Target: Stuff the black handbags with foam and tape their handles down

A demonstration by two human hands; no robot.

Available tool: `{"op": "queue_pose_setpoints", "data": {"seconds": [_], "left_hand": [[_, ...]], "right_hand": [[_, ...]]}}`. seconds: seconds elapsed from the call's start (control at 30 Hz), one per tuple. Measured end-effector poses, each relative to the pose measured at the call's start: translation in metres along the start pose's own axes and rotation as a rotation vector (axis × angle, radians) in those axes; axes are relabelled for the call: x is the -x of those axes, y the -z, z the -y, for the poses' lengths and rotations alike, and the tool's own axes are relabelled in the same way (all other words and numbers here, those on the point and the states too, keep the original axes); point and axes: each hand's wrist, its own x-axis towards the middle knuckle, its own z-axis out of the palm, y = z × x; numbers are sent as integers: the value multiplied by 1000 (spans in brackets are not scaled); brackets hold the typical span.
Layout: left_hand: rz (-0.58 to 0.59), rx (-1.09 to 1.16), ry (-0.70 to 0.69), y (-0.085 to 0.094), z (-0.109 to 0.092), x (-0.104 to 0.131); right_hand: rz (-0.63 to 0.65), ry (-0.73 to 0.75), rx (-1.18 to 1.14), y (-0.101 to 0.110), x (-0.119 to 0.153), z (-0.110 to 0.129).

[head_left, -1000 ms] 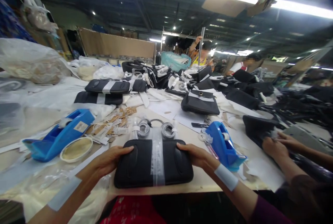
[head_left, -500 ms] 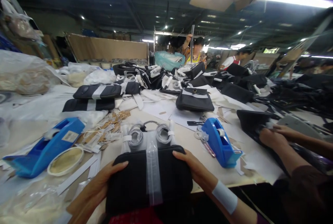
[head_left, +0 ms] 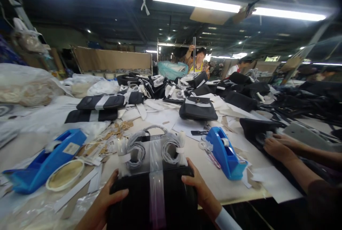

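Observation:
Between my two hands is a black handbag [head_left: 130, 201], tilted toward me at the table's near edge. A clear and whitish wrapping strip [head_left: 156, 176] runs down its middle, and two wrapped strap coils [head_left: 135, 154] sit on its upper side. My left hand [head_left: 108, 196] grips the bag's left side, thumb on the near face. On the right side, my right hand [head_left: 196, 182] holds it the same way, with a pale band around the wrist. The bag's lower end runs out of view.
Blue tape dispensers stand left [head_left: 50, 162] and right [head_left: 226, 155]. A tape roll [head_left: 65, 174] lies beside the left one. A co-worker's hands [head_left: 280, 148] handle another black bag [head_left: 256, 128] at right. More black bags [head_left: 199, 108] and paper scraps cover the table farther back.
The bag has tipped, so its top with the strap coils now shows more, and it sits lower in view. My hands have moved down with it. The camera view has tilted up.

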Motion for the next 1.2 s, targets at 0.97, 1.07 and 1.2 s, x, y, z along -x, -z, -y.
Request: {"op": "queue_pose_setpoints", "data": {"seconds": [0.97, 1.07, 1.2], "left_hand": [[349, 130, -505, -34, -53, 55], [213, 184, -343, -13, -45, 37], [-38, 82, -84, 19, -16, 0]], "right_hand": [[-299, -291, -39, 39, -46, -11], [-206, -246, -11, 10, -48, 1], [39, -174, 61, -21, -63, 2]]}}
